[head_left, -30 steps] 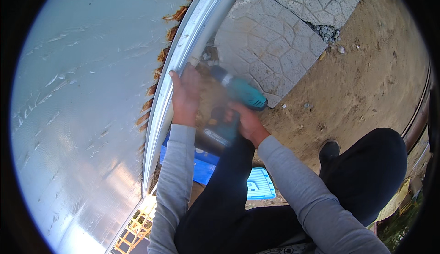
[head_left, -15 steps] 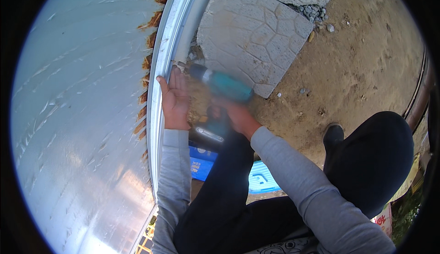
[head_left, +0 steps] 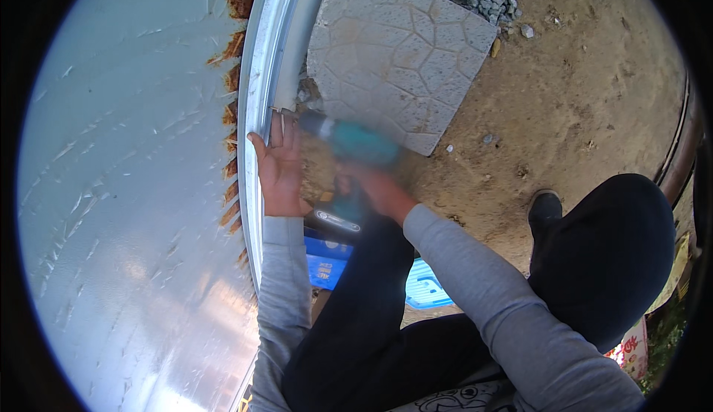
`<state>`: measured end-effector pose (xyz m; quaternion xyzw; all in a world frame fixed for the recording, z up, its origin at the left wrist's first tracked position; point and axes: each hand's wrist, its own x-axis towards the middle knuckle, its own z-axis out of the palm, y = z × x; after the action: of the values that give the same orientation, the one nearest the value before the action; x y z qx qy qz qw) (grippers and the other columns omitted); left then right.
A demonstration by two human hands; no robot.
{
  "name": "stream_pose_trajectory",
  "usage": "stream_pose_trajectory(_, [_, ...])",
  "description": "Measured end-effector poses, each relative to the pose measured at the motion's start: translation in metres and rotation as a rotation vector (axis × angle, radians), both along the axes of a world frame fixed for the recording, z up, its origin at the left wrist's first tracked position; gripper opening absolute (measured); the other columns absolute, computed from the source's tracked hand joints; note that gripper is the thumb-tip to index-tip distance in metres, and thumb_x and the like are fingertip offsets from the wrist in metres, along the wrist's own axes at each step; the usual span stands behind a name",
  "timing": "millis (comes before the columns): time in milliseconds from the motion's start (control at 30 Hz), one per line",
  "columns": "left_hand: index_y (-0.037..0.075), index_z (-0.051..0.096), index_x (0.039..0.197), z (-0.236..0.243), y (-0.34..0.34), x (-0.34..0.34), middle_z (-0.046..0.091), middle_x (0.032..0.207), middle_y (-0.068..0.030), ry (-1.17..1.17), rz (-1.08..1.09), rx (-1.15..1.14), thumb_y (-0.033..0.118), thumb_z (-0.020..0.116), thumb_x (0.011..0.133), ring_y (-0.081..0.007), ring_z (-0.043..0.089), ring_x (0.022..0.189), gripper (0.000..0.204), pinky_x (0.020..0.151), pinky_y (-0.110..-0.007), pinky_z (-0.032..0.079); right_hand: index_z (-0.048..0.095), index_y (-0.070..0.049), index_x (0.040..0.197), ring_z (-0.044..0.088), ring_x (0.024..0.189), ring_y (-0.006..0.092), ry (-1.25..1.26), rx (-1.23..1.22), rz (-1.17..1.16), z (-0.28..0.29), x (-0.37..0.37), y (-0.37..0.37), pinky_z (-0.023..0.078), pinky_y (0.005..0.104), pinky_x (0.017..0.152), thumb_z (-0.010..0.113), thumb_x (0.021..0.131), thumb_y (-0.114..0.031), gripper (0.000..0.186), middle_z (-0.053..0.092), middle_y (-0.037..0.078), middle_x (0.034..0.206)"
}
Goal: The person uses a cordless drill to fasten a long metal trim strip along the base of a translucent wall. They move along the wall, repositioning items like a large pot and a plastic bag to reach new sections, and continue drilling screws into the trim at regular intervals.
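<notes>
Grey-sleeved, grips teal drill (head_left: pixel 364 144) in right hand (head_left: pixel 377 189), nearer metal frame (head_left: pixel 256 92) than a second ago; holds left hand (head_left: pixel 281 182) palm up, fingers extended, against that edge.

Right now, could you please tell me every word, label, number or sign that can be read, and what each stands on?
None reads clearly.
Blue box: pale characters, too small to read.
Drill in the right hand: pale strip near its base, too blurred to read.
Pale package at lower right: red characters, partly hidden, too small to read.
</notes>
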<state>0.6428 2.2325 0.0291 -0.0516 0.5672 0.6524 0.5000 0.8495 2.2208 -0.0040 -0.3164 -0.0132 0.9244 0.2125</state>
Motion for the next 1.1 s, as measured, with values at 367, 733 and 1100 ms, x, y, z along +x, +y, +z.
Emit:
stream_pose_trajectory(367, [-0.007, 0.03, 0.158, -0.003, 0.001, 0.001, 0.042, 0.162, -0.0189, 0.013, 0.049, -0.012, 0.053, 0.047, 0.108, -0.0304, 0.037, 0.153, 0.08, 0.128, -0.042, 0.031, 0.064, -0.008, 0.092, 0.055, 0.076, 0.0136, -0.021, 0.082, 0.116, -0.002, 0.004, 0.008, 0.046, 0.0294, 0.076, 0.055, 0.107, -0.03, 0.028, 0.059, 0.002, 0.08])
stream_pose_trajectory(733, [-0.005, 0.035, 0.157, -0.012, -0.003, -0.001, 0.046, 0.16, -0.0159, 0.034, 0.037, 0.009, 0.056, 0.051, 0.106, -0.0267, 0.039, 0.151, 0.081, 0.127, -0.039, 0.031, 0.062, -0.005, 0.104, 0.056, 0.075, 0.0104, -0.017, 0.192, 0.169, -0.013, -0.007, -0.014, 0.048, 0.0288, 0.076, 0.059, 0.103, -0.021, 0.016, 0.058, 0.0, 0.08])
stream_pose_trajectory(1100, [0.004, 0.042, 0.154, 0.0, 0.011, 0.01, 0.054, 0.151, -0.0129, 0.19, -0.091, -0.076, 0.038, 0.05, 0.112, -0.0232, 0.049, 0.143, 0.055, 0.119, -0.038, 0.041, 0.065, -0.01, 0.09, 0.054, 0.084, 0.0105, -0.116, 0.164, 0.4, -0.001, 0.001, -0.013, 0.047, 0.0295, 0.077, 0.056, 0.102, -0.03, 0.025, 0.058, -0.001, 0.089])
